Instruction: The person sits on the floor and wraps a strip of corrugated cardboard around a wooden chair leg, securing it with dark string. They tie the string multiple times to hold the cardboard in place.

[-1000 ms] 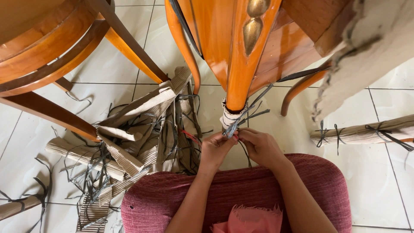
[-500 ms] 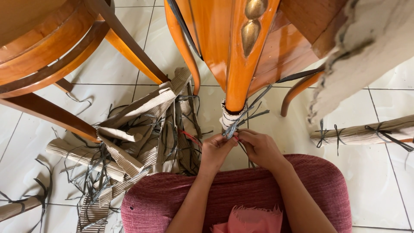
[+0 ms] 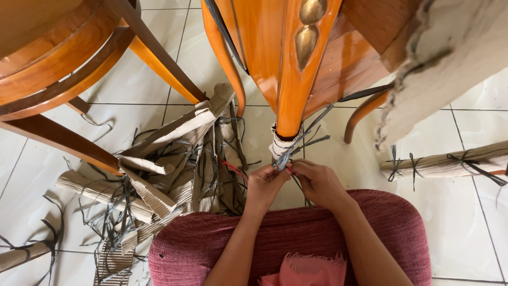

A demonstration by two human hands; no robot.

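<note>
My left hand (image 3: 263, 188) and my right hand (image 3: 318, 182) meet just below the foot of a glossy orange wooden furniture leg (image 3: 296, 69). Both pinch a bunch of grey plastic straps (image 3: 299, 142) that spring from the white wrapping (image 3: 281, 145) around the leg's foot. A small red-handled tool tip (image 3: 289, 170) shows between my fingers; which hand holds it I cannot tell. My forearms rest over a dark red cushion (image 3: 370, 222).
A heap of torn corrugated cardboard and cut straps (image 3: 164, 169) lies on the white tiled floor to the left. More orange wooden chair legs (image 3: 79, 74) stand at upper left. A cardboard-wrapped leg tied with straps (image 3: 450, 161) lies at right.
My hands have stayed at the leg's foot, with only slight finger movement on the straps.
</note>
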